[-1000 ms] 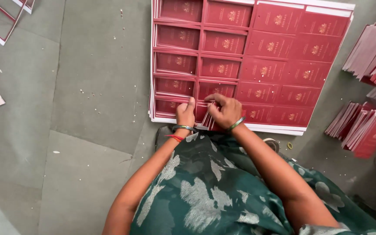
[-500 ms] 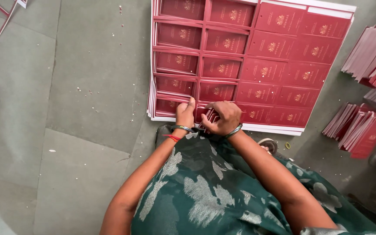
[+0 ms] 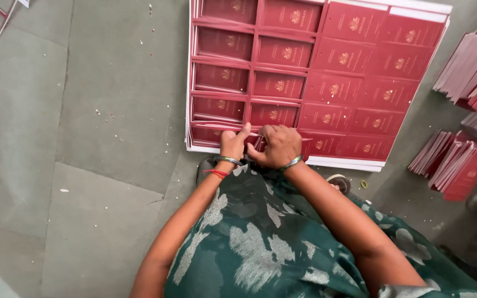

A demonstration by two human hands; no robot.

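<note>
Fingers: our left hand [image 3: 234, 144] and right hand [image 3: 276, 145] pinch one red card [image 3: 259, 144] at the near edge of the die-cut sheet stack [image 3: 316, 83] on the floor [image 3: 100, 99].
Risk: we judge a hard pull could tear it.
Around: loose card piles [image 3: 451, 163] right, clear of us.

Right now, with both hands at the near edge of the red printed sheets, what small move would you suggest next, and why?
Probably lift the small red card pinched between the left hand and right hand free of the sheet stack. The columns on the left already look punched out, while this near-row card seems only partly loosened.
</note>
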